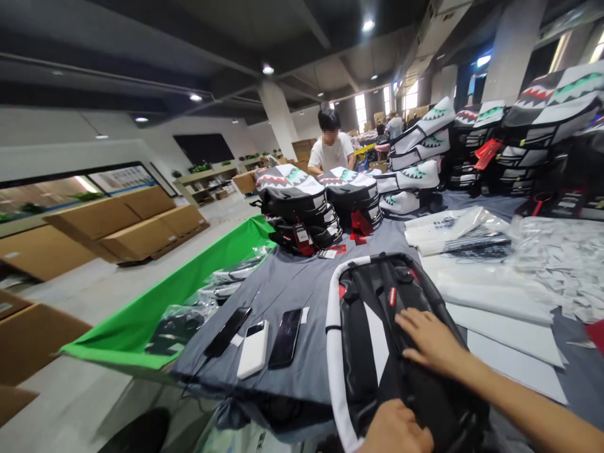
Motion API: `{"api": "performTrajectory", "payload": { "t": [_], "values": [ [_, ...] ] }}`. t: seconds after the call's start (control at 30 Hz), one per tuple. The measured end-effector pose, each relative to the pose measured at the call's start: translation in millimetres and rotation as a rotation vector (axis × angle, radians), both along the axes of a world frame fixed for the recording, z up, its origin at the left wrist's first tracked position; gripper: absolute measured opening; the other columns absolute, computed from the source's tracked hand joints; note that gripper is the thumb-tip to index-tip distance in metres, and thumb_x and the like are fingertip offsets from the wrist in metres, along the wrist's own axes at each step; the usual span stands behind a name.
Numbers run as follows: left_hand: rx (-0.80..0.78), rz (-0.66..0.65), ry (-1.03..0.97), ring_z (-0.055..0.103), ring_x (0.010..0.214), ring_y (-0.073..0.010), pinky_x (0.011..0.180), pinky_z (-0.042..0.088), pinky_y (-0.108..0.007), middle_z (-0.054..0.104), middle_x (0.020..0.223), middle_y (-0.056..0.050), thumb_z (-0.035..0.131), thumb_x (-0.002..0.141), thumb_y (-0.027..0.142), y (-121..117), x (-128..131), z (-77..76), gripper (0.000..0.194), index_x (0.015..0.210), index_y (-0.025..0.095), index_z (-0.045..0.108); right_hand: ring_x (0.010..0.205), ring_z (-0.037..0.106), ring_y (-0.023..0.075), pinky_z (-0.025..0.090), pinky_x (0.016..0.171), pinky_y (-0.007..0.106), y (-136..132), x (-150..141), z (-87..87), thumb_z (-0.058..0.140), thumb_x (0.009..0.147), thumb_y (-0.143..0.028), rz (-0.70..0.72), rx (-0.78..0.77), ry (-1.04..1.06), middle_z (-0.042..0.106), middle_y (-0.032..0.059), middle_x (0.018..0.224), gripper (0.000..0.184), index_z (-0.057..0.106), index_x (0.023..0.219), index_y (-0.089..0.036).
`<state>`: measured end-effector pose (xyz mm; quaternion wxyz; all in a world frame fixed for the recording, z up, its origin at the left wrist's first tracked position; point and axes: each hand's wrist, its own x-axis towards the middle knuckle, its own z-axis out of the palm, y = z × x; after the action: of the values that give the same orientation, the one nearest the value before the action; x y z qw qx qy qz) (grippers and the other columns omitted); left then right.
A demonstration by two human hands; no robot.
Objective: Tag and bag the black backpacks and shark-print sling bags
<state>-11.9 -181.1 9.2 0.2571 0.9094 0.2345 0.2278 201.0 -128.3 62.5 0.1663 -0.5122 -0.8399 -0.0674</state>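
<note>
A black backpack [372,333] with white trim and red tabs lies flat on a grey cloth [292,296], its straps facing up. My right hand [429,341] rests on the backpack's middle with its fingers apart, reaching in from the lower right. My left hand [394,429] sits at the backpack's lower edge, cut off by the bottom of the picture, with its fingers hidden. The backpack's lower end is partly out of view.
Left of the backpack lie two black phones [285,338] and a white power bank [253,350]. Stacks of shark-mouth backpacks [292,207] rise ahead and right. White sheets and plastic wrap [557,258] lie right. A person in a white T-shirt [331,151] stands beyond. Cardboard boxes [141,220] stand left.
</note>
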Motion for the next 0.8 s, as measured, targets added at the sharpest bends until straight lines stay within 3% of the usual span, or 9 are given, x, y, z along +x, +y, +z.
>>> {"api": "performTrajectory", "payload": {
  "t": [0.07,0.13,0.2,0.3,0.4,0.5,0.57,0.67,0.8],
  "values": [
    [-0.028,0.068,-0.039,0.068,0.083,-0.0270,0.082,0.050,-0.039,0.075,0.088,-0.011,0.054,0.095,0.057,36,-1,25.1,0.040,0.105,0.026,0.077,0.134,0.050,0.0387,0.042,0.108,0.059,4,-7,-35.1,0.067,0.087,-0.039,0.011,0.080,-0.062,0.057,0.0181,0.143,0.056,0.060,0.135,-0.012],
    [0.062,0.253,0.002,0.059,0.123,-0.0306,0.107,0.041,-0.048,0.067,0.131,-0.009,0.047,0.100,0.054,83,4,48.7,0.046,0.138,0.031,0.061,0.138,0.046,0.0385,0.038,0.112,0.062,3,-13,-55.3,0.062,0.088,-0.032,0.024,0.075,-0.056,0.054,0.0162,0.148,0.053,0.059,0.138,-0.013],
    [0.148,0.358,0.162,0.037,0.145,-0.0333,0.117,0.029,-0.058,0.046,0.157,-0.008,0.043,0.102,0.051,126,15,56.9,0.053,0.152,0.034,0.045,0.134,0.052,0.0342,0.039,0.113,0.059,2,-11,-55.5,0.055,0.091,-0.025,0.042,0.003,0.038,0.060,0.0122,0.142,0.043,0.063,0.133,-0.018],
    [0.244,0.359,0.329,0.029,0.150,-0.0354,0.120,0.024,-0.062,0.031,0.166,-0.007,0.042,0.102,0.056,165,33,36.1,0.056,0.155,0.037,0.038,0.115,0.065,0.0232,0.048,0.107,0.042,14,18,-30.9,0.045,0.099,-0.031,-0.023,-0.112,0.355,0.072,0.0054,0.123,0.033,0.068,0.121,-0.025],
    [0.340,0.365,0.319,0.031,0.150,-0.0344,0.121,0.022,-0.062,0.028,0.167,-0.006,0.041,0.102,0.058,173,40,5.5,0.060,0.158,0.040,0.027,0.099,0.068,0.0210,0.053,0.090,0.033,51,78,-5.2,0.042,0.097,-0.050,-0.313,-0.112,0.596,0.074,0.0046,0.109,0.038,0.069,0.106,-0.026],
    [0.376,0.369,0.305,0.032,0.150,-0.0339,0.121,0.021,-0.060,0.026,0.167,-0.004,0.043,0.101,0.058,172,39,-7.3,0.063,0.158,0.042,0.021,0.081,0.067,0.0240,0.052,0.077,0.035,102,139,1.3,0.047,0.089,-0.052,-0.509,-0.111,0.589,0.073,0.0076,0.087,0.035,0.066,0.084,-0.023],
    [0.370,0.365,0.308,0.032,0.150,-0.0334,0.122,0.021,-0.059,0.026,0.167,-0.004,0.043,0.101,0.059,172,36,-7.2,0.064,0.158,0.043,0.020,0.072,0.065,0.0239,0.049,0.068,0.034,131,163,-6.3,0.061,0.078,-0.049,-0.592,-0.157,0.563,0.070,0.0064,0.074,0.027,0.061,0.072,-0.023],
    [0.354,0.354,0.319,0.031,0.150,-0.0329,0.122,0.020,-0.058,0.024,0.168,-0.003,0.043,0.100,0.061,174,33,-5.4,0.066,0.158,0.044,0.018,0.068,0.062,0.0233,0.042,0.060,0.031,155,173,-27.7,0.073,0.065,-0.039,-0.685,-0.233,0.520,0.066,0.0044,0.067,0.023,0.057,0.061,-0.023],
    [0.324,0.349,0.329,0.030,0.151,-0.0334,0.122,0.019,-0.059,0.021,0.168,-0.003,0.043,0.100,0.062,176,32,-6.4,0.066,0.158,0.045,0.017,0.061,0.058,0.0191,0.035,0.055,0.030,168,175,-49.4,0.067,0.076,-0.031,-0.748,-0.294,0.501,0.062,0.0014,0.059,0.024,0.056,0.056,-0.023]
  ]
}}
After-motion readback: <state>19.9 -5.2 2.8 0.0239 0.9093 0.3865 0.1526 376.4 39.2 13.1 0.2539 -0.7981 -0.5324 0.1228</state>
